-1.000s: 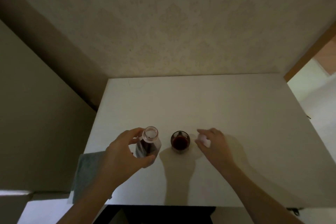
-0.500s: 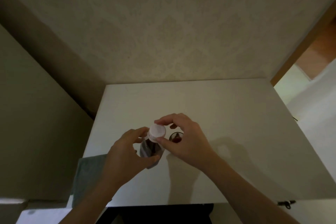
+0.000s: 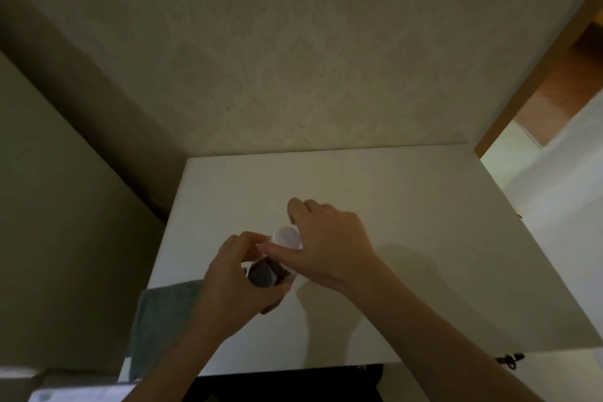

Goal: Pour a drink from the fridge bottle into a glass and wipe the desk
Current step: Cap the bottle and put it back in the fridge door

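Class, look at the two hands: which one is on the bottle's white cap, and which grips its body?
The right hand pinches the white cap from above. The left hand wraps the bottle lower down, around its dark body.

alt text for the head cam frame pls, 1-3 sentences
Two bare hands work a clear bottle of dark drink on a white desk: the left hand grips its body while the right hand holds the white cap on its neck. A grey-green cloth hangs over the desk's near-left edge, below a pale patterned wall.
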